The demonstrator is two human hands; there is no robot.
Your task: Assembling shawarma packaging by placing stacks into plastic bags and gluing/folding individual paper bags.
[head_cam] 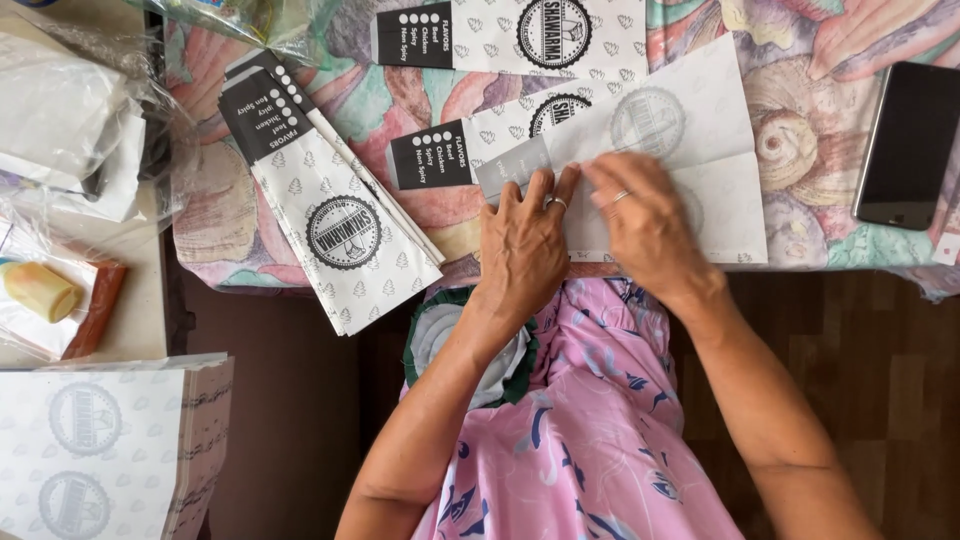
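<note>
A white printed paper sheet [690, 130] lies face down on the table's near edge, partly folded. My left hand [525, 245] presses flat on the sheet's left part, a ring on one finger. My right hand [645, 220] lies flat beside it on the fold, also with a ring. Both hands rest fingers down on the paper, close together, holding nothing else.
Several finished paper sleeves, white with black ends: a stack [325, 200] at the left, one [475, 145] behind my hands, one [500, 35] at the far edge. A black phone [910, 145] lies at the right. Flat printed sheets [100, 450] and a yellow glue stick [40, 290] are at the left.
</note>
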